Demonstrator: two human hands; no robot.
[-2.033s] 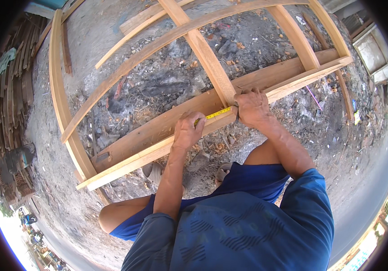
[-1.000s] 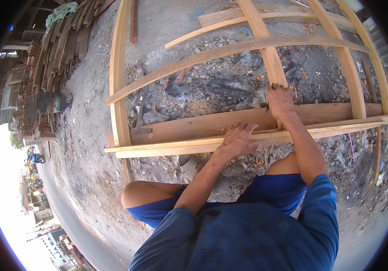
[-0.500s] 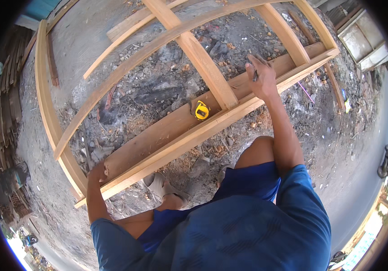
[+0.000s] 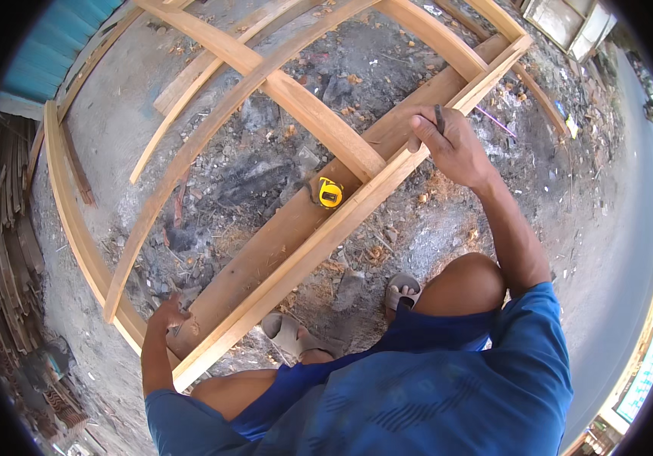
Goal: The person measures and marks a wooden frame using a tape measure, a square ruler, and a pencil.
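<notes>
A pale wooden frame (image 4: 305,262) lies in front of me, its near rail running from lower left to upper right. My right hand (image 4: 457,148) is closed at this rail, right of the cross beam (image 4: 319,121). A short, dark, pencil-like stick (image 4: 439,118) sticks up out of its fist. At the frame's near left corner my left hand (image 4: 165,315) hovers by the end of the wide inner board (image 4: 247,266), fingers apart, nothing seen in them. On that board, left of the cross beam, rests a yellow and black tape measure (image 4: 329,194).
A curved wooden strip (image 4: 182,163) crosses over the frame. Rubble and wood shavings (image 4: 250,167) cover the ground. Old boards are stacked (image 4: 7,251) at the far left, below a blue corrugated sheet (image 4: 57,57). A paved road (image 4: 623,228) runs along the right.
My right hand has come back toward me, from over the inner board to the near rail, with the dark stick still in it. My left hand has shifted slightly at the corner. The view has turned.
</notes>
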